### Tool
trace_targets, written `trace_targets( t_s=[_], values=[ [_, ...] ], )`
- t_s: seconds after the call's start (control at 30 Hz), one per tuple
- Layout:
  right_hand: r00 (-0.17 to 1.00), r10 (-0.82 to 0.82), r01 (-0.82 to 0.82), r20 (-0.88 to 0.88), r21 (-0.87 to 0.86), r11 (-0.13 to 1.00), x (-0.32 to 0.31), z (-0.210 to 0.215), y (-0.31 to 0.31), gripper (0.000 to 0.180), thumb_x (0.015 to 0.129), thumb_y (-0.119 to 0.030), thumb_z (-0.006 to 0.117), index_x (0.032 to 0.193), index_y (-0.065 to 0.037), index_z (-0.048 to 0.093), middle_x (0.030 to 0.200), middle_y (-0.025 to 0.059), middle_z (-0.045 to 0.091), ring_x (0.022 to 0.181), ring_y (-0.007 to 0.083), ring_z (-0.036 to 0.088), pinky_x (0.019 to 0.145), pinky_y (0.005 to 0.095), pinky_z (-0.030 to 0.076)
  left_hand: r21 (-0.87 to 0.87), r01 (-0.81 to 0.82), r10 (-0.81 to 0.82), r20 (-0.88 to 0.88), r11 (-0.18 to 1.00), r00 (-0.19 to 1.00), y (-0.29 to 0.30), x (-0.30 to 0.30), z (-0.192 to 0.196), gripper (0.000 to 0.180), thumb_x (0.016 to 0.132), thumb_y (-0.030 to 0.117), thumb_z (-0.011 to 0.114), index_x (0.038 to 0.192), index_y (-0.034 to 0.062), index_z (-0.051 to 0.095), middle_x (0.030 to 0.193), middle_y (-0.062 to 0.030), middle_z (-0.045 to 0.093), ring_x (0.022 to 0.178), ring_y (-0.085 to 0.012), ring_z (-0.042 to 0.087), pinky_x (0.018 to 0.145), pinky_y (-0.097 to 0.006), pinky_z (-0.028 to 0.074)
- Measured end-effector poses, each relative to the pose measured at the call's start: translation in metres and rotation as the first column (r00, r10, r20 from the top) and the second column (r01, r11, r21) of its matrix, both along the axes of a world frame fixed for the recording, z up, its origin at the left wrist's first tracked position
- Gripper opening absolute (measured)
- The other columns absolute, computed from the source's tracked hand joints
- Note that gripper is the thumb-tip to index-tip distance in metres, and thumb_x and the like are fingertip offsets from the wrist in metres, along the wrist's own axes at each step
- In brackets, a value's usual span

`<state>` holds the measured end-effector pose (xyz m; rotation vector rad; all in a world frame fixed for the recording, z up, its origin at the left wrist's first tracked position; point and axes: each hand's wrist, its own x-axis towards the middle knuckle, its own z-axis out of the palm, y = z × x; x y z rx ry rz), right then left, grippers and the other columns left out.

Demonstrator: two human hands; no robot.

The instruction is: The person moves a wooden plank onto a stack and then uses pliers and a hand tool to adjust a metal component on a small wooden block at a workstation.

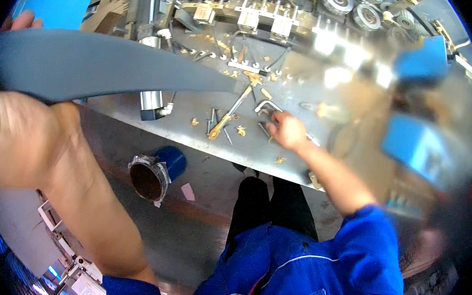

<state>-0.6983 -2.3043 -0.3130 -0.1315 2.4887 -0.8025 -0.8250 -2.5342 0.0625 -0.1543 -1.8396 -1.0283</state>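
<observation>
At the far left, close to the camera, my raised left hand (20, 136) is partly hidden by a smooth dark grey curved strip (109, 68). Fingertips show above the strip and the palm's heel below it; whether they grip it is hidden. My right hand (289, 131) rests low over the metal bench plate (193, 133), its fingers bent around a silver L-shaped hex key (268, 104). The key's bent end sticks out beyond the fingers. Left of this hand lies a long metal rod tool (233, 111) smeared with yellow-brown grease. Several bolts (227, 136) lie beside it.
Rollers (338, 1) and metal blocks (249, 20) line the machine's back. A pneumatic cylinder (151, 99) stands left, near white fittings (245, 68). Brownish scraps (241, 131) are scattered about. Below the plate's edge, a blue bucket (169, 163) is on the floor. Blue panels (416, 148) blur at right.
</observation>
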Motion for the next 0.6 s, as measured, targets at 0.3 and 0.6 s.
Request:
trace_targets(
  t_s=[0.3, 0.6],
  values=[
    [0.937, -0.074, 0.135, -0.340, 0.159, 0.978, 0.043, -0.040, 0.030, 0.049, 0.083, -0.027, 0.070, 0.125, -0.006, 0.057, 0.132, 0.0150, 0.053, 0.127, 0.0369, 0.047, 0.109, 0.0513, 0.036, -0.372, 0.050, 0.157, 0.505, 0.927, 0.849, -0.011, 0.152, -0.192, 0.021, 0.093, 0.013, 0.065, 0.108, -0.0003, 0.059, 0.107, -0.0131, 0.060, 0.098, -0.0274, 0.059, 0.090, -0.043, 0.048],
    [0.909, 0.044, 0.065, -0.415, 0.244, 0.968, 0.037, -0.068, 0.067, 0.069, 0.084, -0.038, 0.070, 0.142, -0.005, 0.050, 0.153, 0.0154, 0.038, 0.145, 0.0356, 0.029, 0.123, 0.0495, 0.020, -0.391, 0.271, 0.331, 0.912, 0.880, 0.240, -0.042, 0.185, -0.457, 0.039, 0.079, 0.017, 0.079, 0.113, 0.0056, 0.063, 0.107, -0.0181, 0.066, 0.105, -0.0393, 0.061, 0.092, -0.050, 0.047]
  ],
)
